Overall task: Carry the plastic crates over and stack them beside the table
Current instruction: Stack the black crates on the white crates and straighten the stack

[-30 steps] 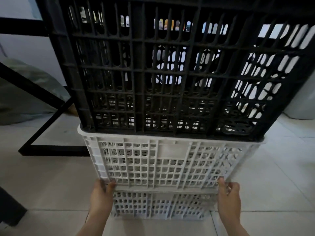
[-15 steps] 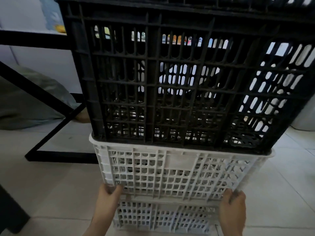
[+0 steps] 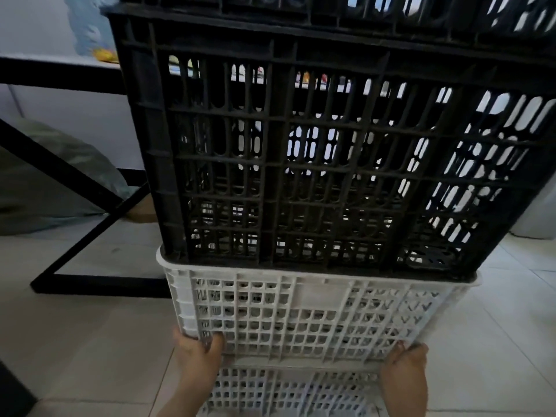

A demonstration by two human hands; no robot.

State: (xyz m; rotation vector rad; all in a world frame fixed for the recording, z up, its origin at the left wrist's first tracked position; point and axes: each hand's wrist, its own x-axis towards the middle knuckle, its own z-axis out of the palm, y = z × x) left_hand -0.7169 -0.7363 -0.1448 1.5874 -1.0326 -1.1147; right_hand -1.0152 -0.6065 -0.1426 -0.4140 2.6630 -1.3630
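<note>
**Head view: stack gripped at the base of the upper white crate**

The left hand [image 3: 200, 355] and the right hand [image 3: 404, 367] are closed on the two lower near corners of the upper white crate [image 3: 301, 317]. A lower white crate [image 3: 288, 392] sits nested beneath it on the tiled floor [image 3: 90, 341]. A black crate [image 3: 331, 164] is carried in the upper white crate's rim, with another dark crate partly visible above. The stack's long axis runs left to right between the hands, which are about equally near. The load rises directly above and ahead of the grip, so forward tipping is judged the main risk. The black table frame [image 3: 99, 281] lies just left of the stack.
</note>
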